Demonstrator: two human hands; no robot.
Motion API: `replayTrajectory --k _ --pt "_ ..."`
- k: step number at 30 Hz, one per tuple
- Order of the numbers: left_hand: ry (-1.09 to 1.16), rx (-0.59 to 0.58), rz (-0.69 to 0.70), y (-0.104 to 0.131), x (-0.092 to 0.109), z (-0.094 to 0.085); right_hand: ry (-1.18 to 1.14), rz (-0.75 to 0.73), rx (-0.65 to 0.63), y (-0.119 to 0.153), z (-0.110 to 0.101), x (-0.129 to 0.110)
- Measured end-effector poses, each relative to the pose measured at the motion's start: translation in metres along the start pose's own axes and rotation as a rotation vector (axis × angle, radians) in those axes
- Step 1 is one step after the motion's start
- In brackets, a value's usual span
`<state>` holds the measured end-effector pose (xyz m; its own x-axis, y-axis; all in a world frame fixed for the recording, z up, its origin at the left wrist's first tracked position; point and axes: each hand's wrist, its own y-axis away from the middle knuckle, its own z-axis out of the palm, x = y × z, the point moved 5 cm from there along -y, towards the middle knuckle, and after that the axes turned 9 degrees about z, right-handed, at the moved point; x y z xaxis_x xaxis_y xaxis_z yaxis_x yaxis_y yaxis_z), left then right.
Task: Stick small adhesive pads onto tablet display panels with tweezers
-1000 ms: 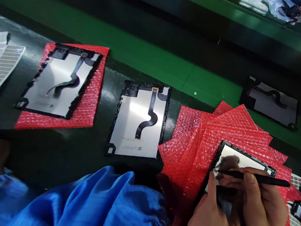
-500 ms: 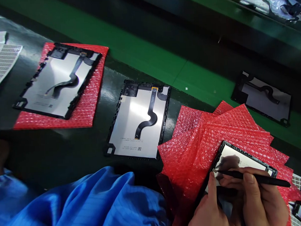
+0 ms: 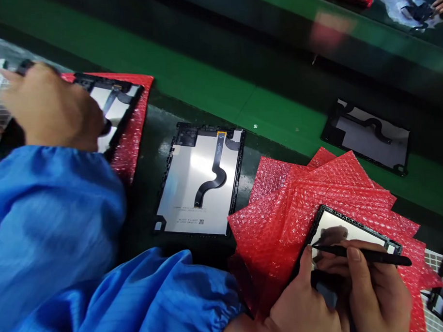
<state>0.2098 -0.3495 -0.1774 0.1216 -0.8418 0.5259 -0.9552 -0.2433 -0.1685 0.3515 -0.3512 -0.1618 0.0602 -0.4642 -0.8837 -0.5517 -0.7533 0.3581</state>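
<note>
My right hand is closed around black tweezers, whose tip points left at the edge of a tablet screen panel with a black frame. At that same edge, my left hand presses its outstretched index fingertip down, right beside the tweezer tip. Its other fingers are partly hidden. Whether the tweezers pinch a small piece cannot be made out. Under the panel lies a fanned stack of red bubble-wrap pouches. A dark curved shape shows between my hands, partly covered by them.
Left of the pouches lies another screen panel with a black ribbon cable. A co-worker's hand in a blue sleeve reaches over a farther panel on red bubble wrap. A dark panel lies at the back right.
A co-worker's hand and sleeve have come in over the far left panel. My left fingertip now covers the spot where a small pale piece showed at the tweezer tip. The view has shifted slightly.
</note>
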Motion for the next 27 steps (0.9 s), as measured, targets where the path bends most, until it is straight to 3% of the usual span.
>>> replayTrajectory --k 3,7,9,11,13,17,22,24,27 --pt "-0.120 -0.040 0.076 -0.014 0.002 -0.032 -0.098 0.039 0.016 -0.002 0.004 -0.003" --pt "-0.148 -0.063 0.036 -0.010 -0.002 -0.072 -0.192 0.028 -0.012 -0.002 -0.002 0.000" --pt "-0.154 -0.062 -0.225 0.005 -0.021 -0.082 -0.202 -0.005 -0.046 -0.002 -0.007 0.006" --pt "-0.077 0.027 -0.576 0.029 -0.045 -0.084 -0.195 -0.044 -0.075 -0.004 -0.010 0.014" --pt "0.045 0.149 -0.750 0.047 -0.056 -0.078 -0.213 -0.077 -0.097 -0.006 -0.010 0.022" --pt "0.165 0.292 -0.713 0.049 -0.047 -0.067 -0.357 -0.117 -0.087 -0.013 -0.007 0.036" --pt "0.574 0.441 -0.658 0.031 -0.027 -0.055 -0.544 -0.216 -0.116 -0.024 -0.009 0.044" --pt "0.627 0.553 -0.627 0.022 -0.030 -0.057 -0.597 -0.257 -0.082 -0.025 -0.014 0.039" --pt "0.659 0.680 -0.537 -0.004 -0.049 -0.074 -0.709 -0.360 0.078 -0.015 -0.034 0.020"
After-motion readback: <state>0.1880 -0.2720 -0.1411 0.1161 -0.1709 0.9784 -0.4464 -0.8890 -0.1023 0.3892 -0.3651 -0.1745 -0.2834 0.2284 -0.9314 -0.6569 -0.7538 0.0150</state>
